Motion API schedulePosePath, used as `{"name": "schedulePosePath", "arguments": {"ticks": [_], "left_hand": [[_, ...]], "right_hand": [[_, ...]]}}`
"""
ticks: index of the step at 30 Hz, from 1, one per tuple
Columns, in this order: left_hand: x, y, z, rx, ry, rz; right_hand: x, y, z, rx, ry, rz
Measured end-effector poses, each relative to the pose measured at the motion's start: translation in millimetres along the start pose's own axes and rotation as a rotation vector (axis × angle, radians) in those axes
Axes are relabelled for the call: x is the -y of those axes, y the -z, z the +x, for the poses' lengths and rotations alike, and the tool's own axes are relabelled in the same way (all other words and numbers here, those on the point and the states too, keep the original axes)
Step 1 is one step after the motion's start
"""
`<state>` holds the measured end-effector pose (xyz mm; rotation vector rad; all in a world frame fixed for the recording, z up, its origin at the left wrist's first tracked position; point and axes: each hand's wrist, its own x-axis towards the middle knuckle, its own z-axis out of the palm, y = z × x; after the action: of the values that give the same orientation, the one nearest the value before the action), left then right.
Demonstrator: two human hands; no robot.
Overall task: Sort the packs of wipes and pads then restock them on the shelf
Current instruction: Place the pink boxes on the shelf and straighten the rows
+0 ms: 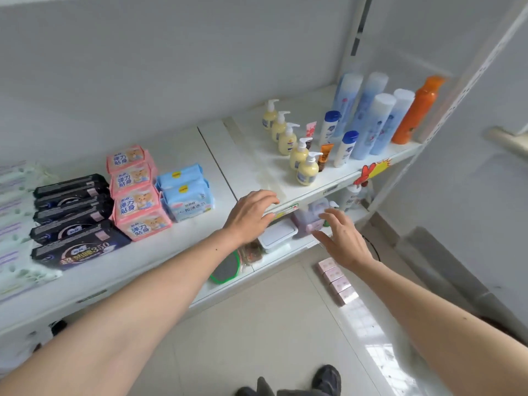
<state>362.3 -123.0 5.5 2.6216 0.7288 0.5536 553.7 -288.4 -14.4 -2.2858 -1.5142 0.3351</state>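
On the white shelf (217, 155), black pad packs (74, 218) lie in a row at the left. Beside them stands a row of pink packs (137, 192), then two blue wipe packs (185, 195). Pale green and white packs (17, 224) fill the far left. My left hand (251, 215) hovers open at the shelf's front edge, right of the blue packs, holding nothing. My right hand (340, 241) is open lower down, in front of a lilac pack (311, 215) on the shelf below; whether it touches that pack is unclear.
Yellow pump bottles (291, 141), blue and white bottles (368, 121) and an orange bottle (414, 110) stand on the shelf's right half. A white lidded box (277, 235) and a green-rimmed mirror (225, 267) sit on the lower shelf. Pink boxes (337, 281) lie on the floor.
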Motion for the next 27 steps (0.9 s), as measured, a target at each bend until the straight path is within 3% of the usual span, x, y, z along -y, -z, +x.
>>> {"name": "schedulePosePath", "arguments": {"ticks": [16, 27], "left_hand": [[-154.7, -160.7, 52.5, 0.048, 0.043, -0.143], [-152.6, -234.8, 84.9, 0.168, 0.051, -0.152]], "right_hand": [[-203.9, 75.8, -72.3, 0.072, -0.087, -0.074], [-270.7, 53.2, -39.7, 0.168, -0.123, -0.067]]}}
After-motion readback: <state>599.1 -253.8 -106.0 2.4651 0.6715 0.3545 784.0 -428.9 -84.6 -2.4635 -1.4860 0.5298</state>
